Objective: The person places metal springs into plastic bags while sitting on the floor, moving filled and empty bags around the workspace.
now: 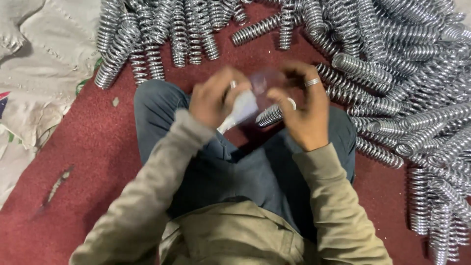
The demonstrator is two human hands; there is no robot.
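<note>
1 head-worn view looks steeply down, close over the lap (235,167). It faces the red mat (59,162) and the springs (392,64) beyond.

Springs (392,64): bright plated steel coil, glossy, smooth wire, heaped around the red floor mat (98,162). Mat: matt, short fibrous nap, slightly scuffed with a pale worn streak. Left of the mat, sacking (44,59): off-white woven cloth, matt, creased, stitched seams. Over the mat, left hand (213,100) grips a white piece (241,110), soft-looking, matt, cloth or plastic film, cannot tell. Right hand (301,110) on one spring (271,115), same shiny finish; polished metal ring (312,82) on a finger. Sleeves (162,181): olive cotton-like knit, matt. Trousers (245,172): dark blue-grey woven cloth, matt.
</note>
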